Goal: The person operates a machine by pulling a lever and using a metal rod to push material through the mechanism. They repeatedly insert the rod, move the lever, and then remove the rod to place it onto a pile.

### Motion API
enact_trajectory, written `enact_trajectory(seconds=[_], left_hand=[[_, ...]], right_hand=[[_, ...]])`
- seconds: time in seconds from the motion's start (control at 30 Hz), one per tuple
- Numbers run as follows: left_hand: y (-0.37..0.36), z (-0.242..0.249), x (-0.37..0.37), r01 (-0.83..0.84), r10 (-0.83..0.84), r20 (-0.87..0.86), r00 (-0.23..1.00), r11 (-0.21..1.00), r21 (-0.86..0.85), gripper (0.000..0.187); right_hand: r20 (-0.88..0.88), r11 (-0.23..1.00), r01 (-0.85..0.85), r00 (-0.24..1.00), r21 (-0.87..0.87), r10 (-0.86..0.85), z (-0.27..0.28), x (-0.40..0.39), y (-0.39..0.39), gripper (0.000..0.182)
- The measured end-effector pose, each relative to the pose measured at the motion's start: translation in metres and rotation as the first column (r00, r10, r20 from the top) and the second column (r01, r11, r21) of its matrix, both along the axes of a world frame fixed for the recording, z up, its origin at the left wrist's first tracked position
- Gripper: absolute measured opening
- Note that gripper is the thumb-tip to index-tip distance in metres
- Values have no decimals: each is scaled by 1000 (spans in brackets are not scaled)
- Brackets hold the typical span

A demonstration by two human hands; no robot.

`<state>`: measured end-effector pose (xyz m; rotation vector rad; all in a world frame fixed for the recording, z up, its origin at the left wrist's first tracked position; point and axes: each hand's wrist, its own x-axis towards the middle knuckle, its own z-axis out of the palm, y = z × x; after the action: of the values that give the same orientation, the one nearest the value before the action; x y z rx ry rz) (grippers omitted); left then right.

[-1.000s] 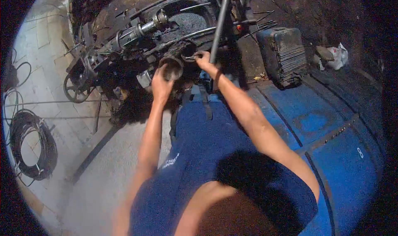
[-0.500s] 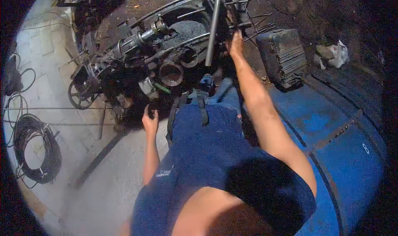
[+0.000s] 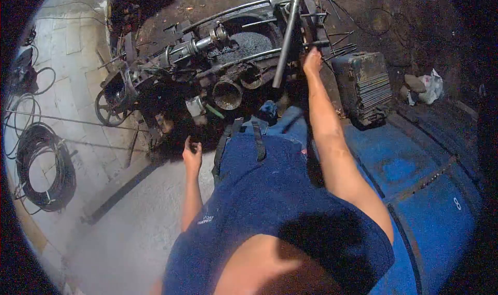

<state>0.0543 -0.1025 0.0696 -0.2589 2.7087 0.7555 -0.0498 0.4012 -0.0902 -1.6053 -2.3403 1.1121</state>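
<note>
My right hand (image 3: 312, 61) reaches to the right end of a dark, greasy machine (image 3: 171, 69), just below a short black bar (image 3: 317, 44). Its fingers look curled against the machine there, but what they grip is hidden. A long metal rod (image 3: 288, 38) slants down to the left of that hand. Low on the left, my left hand (image 3: 192, 154) hangs in front of the machine with thumb and fingers apart, holding nothing. Nearest to it are a small pale metal box (image 3: 195, 107) and a round pipe mouth (image 3: 227, 95).
A handwheel (image 3: 111, 108) sits at the machine's left end. Coiled black cable (image 3: 44, 165) lies on the tiled floor. On the right are a ribbed, dirty container (image 3: 365, 87), a blue panel (image 3: 410, 176) and a crumpled white bag (image 3: 430, 87). Thin rods stick out near my right hand.
The view has shifted, so the machine appears farther right and lower. My right hand stays at the same end of the machine. My left hand remains low and apart from it.
</note>
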Motion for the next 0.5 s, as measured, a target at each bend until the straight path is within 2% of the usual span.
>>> enact_trajectory(seconds=[0.03, 0.07, 0.13, 0.2, 0.27, 0.37, 0.4, 0.47, 0.5], left_hand=[[-1, -3, 0, -6, 6, -13, 1000, 1000, 16, 50], [-2, -6, 2, -11, 11, -16, 1000, 1000, 24, 50], [10, -1, -2, -8, 7, 12, 1000, 999, 47, 50], [14, -3, -4, -33, 31, 25, 999, 997, 67, 51], [14, -10, -5, -57, 53, 41, 998, 995, 84, 51], [12, -20, -3, -41, 41, -4, 999, 995, 92, 51], [13, -21, -4, -36, 36, 7, 999, 996, 84, 50], [14, -19, -4, -30, 29, 15, 999, 996, 78, 50], [16, -14, -6, -52, 47, 70, 996, 996, 75, 50]], right_hand=[[13, 947, -168, 985, 273, 171, 3, 5, -2, 41], [12, 944, -173, 984, 281, 176, 7, 8, 1, 41], [231, 936, -345, 918, 67, 322, 57, 18, 0, 29], [129, 940, -300, 951, 162, 281, 82, 40, -9, 27], [55, 953, -294, 955, 79, 290, 128, 60, -30, 25], [-61, 928, -365, 931, -79, 361, 152, 81, -77, 28], [-94, 900, -407, 913, -155, 397, 153, 79, -92, 28], [-331, 863, -503, 824, -54, 460, 117, 71, -120, 25], [-282, 879, -476, 839, 33, 465, 87, 59, -136, 26]])
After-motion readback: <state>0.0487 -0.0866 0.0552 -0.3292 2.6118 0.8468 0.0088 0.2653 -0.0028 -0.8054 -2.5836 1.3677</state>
